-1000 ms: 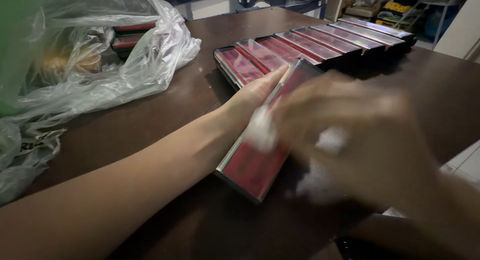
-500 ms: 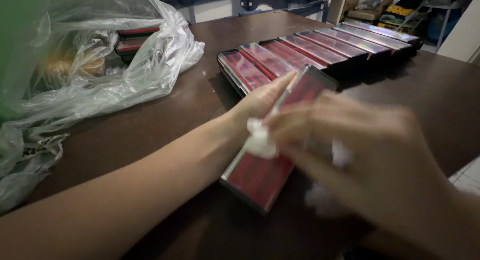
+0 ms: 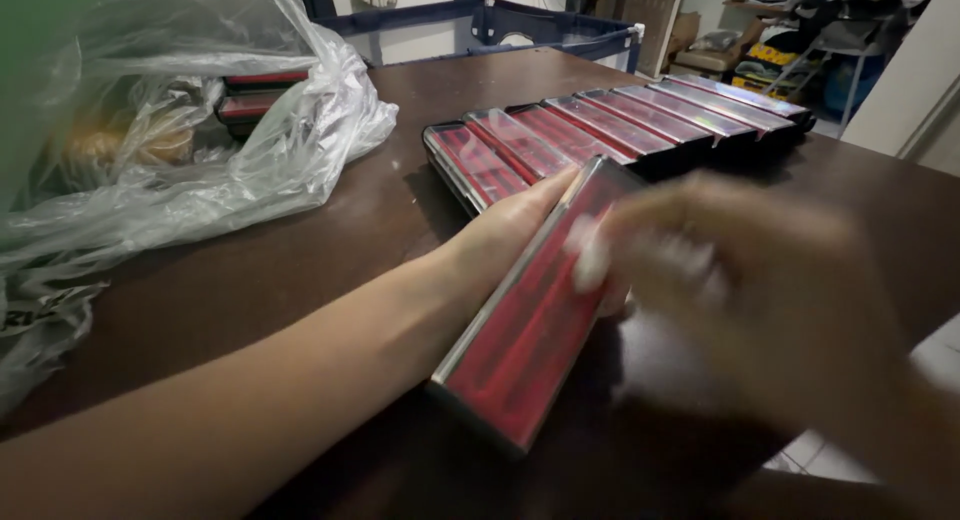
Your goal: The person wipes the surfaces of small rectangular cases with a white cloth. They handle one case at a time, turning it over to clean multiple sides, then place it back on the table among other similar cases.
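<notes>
Red box point(image 3: 530, 320) with a clear lid and silver edge, held at a slant over the dark brown table point(image 3: 330, 250).

We see our left hand point(image 3: 510, 225) wrapped around the box's left long edge near its far end, grasping it so the near end points toward us. Our right hand point(image 3: 730, 270) lies over the box's right side, blurred; something small and white point(image 3: 590, 255) shows at its fingers, and we cannot tell whether that hand is clenched or loose. Just beyond the held box, a row of matching red boxes point(image 3: 620, 130) lies side by side on the table, touching one another. Off to the left sits a crumpled clear plastic bag point(image 3: 200, 150) with more red boxes point(image 3: 255, 95) inside it.
</notes>
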